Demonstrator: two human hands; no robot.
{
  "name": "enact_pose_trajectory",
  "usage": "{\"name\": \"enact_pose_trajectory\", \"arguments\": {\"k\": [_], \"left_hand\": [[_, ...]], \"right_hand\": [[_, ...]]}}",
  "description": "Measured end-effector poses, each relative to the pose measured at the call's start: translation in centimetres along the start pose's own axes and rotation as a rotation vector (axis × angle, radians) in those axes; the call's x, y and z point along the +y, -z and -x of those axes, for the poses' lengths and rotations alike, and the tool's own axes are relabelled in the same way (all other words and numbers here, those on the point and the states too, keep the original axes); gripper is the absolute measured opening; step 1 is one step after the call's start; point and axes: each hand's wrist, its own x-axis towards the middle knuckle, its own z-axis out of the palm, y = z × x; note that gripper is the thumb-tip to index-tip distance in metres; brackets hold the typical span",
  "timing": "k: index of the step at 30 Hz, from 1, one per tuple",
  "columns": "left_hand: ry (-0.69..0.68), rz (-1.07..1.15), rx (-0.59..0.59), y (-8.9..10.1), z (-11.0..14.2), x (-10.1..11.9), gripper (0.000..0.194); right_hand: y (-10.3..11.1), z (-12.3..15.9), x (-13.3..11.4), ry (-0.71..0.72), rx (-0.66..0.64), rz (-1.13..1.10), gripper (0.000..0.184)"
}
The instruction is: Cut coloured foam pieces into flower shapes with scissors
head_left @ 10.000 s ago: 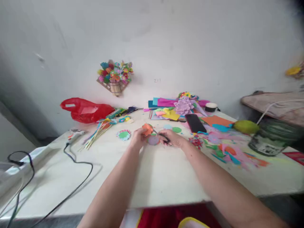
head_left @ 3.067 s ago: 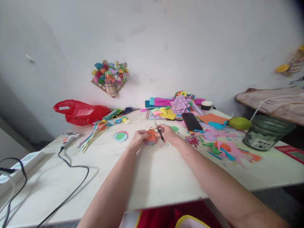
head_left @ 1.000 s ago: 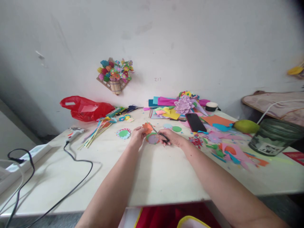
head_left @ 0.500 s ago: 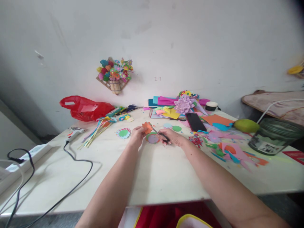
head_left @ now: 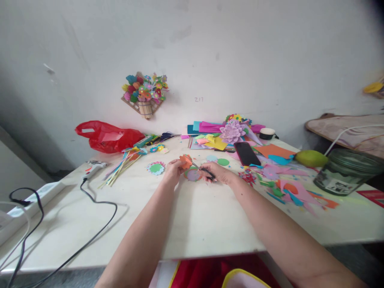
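My left hand [head_left: 174,171] pinches an orange flower-shaped cutout [head_left: 186,161] by its left side, above the table. In my right hand [head_left: 216,173] is a pair of scissors [head_left: 210,175] with dark handles, its blades reaching left to the cutout's right edge. Just beneath the blades lies a round purple piece on a green backing [head_left: 193,175]. Left of my left hand rests a scalloped flower [head_left: 155,168] with a green centre. A green disc [head_left: 223,162] and a pale blue disc [head_left: 211,158] lie beyond my right hand.
Colourful scraps [head_left: 295,192] spread over the right side, near a phone [head_left: 247,154], a green mango-like fruit [head_left: 311,158] and a glass jar [head_left: 345,176]. On the left are a glue gun [head_left: 94,170] with its cord, a power strip [head_left: 39,200], thin sticks [head_left: 121,170] and a red bag [head_left: 111,138].
The scissors' blades have shifted slightly against the orange cutout, and the cutout has turned a little. Both hands stay almost in place.
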Motion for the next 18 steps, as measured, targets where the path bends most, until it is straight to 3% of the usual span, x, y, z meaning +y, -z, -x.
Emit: {"name": "enact_pose_trajectory", "arguments": {"k": [18], "left_hand": [[0.02, -0.014, 0.003, 0.18, 0.0, 0.11, 0.017]], "right_hand": [[0.17, -0.05, 0.32, -0.02, -0.005, 0.03, 0.026]]}}
